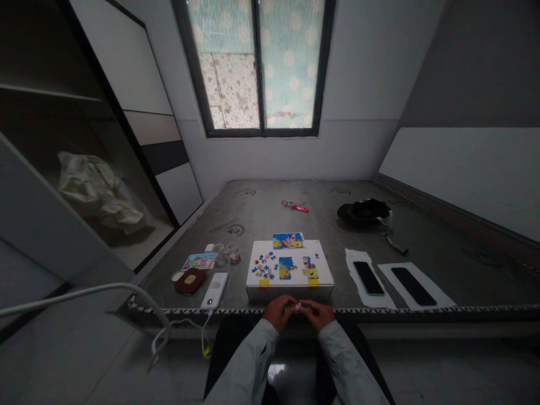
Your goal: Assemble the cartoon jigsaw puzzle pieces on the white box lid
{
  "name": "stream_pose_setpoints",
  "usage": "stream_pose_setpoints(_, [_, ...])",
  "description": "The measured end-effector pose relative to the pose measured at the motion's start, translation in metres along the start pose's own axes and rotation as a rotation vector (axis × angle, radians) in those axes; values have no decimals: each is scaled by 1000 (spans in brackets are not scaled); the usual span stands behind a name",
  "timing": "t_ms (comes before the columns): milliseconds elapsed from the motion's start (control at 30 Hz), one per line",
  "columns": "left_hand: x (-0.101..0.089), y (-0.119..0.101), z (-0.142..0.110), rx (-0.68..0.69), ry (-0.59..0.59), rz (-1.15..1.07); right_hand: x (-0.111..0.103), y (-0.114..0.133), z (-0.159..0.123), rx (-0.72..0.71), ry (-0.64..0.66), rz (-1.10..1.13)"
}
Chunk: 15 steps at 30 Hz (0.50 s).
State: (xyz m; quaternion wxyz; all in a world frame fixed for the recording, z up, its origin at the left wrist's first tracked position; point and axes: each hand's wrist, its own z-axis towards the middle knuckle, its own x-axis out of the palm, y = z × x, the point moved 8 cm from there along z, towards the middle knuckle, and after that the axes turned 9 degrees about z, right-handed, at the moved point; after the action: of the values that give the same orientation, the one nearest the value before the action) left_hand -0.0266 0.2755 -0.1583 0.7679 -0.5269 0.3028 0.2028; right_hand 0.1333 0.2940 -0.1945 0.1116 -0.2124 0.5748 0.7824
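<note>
My left hand and my right hand meet just in front of a white box, fingertips pinched together. Between them is a small pinkish jigsaw puzzle piece; whether it is one piece or two joined I cannot tell. On the box lid lie loose jigsaw pieces at the left and two joined sections, a larger blue and yellow one in the middle and a yellow one on the right. A colourful picture card rests at the box's back edge. Yellow tape marks the front edge.
Right of the box, two dark phones lie on white sheets. A dark cap and a red packet are farther back. To the left are a white power bank with a cable, a brown pouch, clear containers and a picture card.
</note>
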Motion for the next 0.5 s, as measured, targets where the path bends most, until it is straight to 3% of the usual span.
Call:
stream_pose_setpoints(200, [-1,-1,-1,-7,6,1,3,-7,0,43,15,-47])
stream_pose_setpoints(500, [0,1,0,-17,-1,18,1,0,-1,-4,-19,-61])
